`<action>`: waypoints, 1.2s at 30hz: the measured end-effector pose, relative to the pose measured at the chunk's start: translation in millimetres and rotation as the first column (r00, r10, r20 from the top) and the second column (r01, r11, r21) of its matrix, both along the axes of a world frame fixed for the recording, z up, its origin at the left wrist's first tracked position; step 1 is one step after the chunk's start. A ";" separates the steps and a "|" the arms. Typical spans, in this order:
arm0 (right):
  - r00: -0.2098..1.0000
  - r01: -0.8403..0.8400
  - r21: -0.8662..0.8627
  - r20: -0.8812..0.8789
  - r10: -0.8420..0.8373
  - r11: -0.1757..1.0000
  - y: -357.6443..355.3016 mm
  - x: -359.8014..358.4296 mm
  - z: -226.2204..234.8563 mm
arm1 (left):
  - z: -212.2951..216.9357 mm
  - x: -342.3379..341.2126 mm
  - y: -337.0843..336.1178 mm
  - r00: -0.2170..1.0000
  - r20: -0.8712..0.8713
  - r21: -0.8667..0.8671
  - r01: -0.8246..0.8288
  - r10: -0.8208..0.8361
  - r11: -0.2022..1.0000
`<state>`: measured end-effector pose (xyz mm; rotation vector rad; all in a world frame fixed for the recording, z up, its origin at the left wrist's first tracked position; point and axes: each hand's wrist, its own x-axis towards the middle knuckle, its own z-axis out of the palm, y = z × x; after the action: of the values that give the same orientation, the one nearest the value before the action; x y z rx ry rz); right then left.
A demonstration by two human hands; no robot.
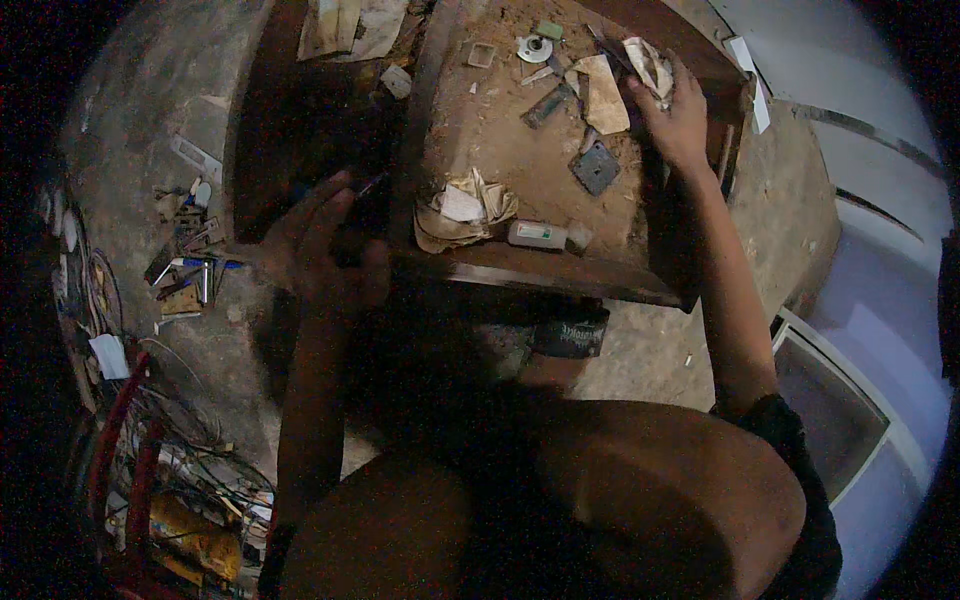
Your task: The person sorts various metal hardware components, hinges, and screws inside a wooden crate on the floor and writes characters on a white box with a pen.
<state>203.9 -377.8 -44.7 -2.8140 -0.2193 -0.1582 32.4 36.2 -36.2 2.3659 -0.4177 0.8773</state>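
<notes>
A wooden drawer unit point(470, 272) with a dirt-covered inside lies before me, split by a divider. At its far right, my right hand point(678, 118) is closed on a crumpled piece of paper point(648, 68). A torn brown paper piece point(603, 95) and a dark square plate point(595, 167) lie beside that hand. In shadow at the left compartment, my left hand point(325, 235) has its fingers stretched and its thumb apart. A thin, faintly purple thing point(372, 183) shows by its fingertips; too dark to tell what it is.
Crumpled paper point(463, 208) and a small white bottle point(537, 235) lie along the drawer's near edge. A round metal disc point(535, 48) is at the back. Pens and small parts point(205, 280) lie on the floor at left, above tangled cables point(185, 420). A framed panel point(830, 390) stands at right.
</notes>
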 end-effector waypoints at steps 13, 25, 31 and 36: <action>0.968 -0.249 -0.008 -0.010 0.249 0.968 136.8 -68.8 4.1 | -10.9 -5.2 18.8 0.995 -0.009 0.081 0.104 -0.104 0.991; 0.822 -0.529 0.289 -0.057 0.566 0.798 148.7 -96.8 3.3 | -4.2 -4.8 7.3 0.996 -0.080 -0.015 0.041 -0.042 0.999; 0.534 -0.733 0.290 -0.315 0.785 0.615 121.9 -63.6 30.2 | -1.4 -6.6 8.6 0.998 -0.055 -0.028 0.042 -0.044 0.999; 0.806 -0.588 0.147 0.019 0.592 0.796 126.8 -5.4 32.5 | 2.6 -8.3 1.2 0.998 -0.058 0.087 -0.031 0.036 0.996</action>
<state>198.5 -251.0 -12.3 -2.4570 -1.0197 0.0127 24.0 37.3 -33.6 2.4782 -0.4001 0.8169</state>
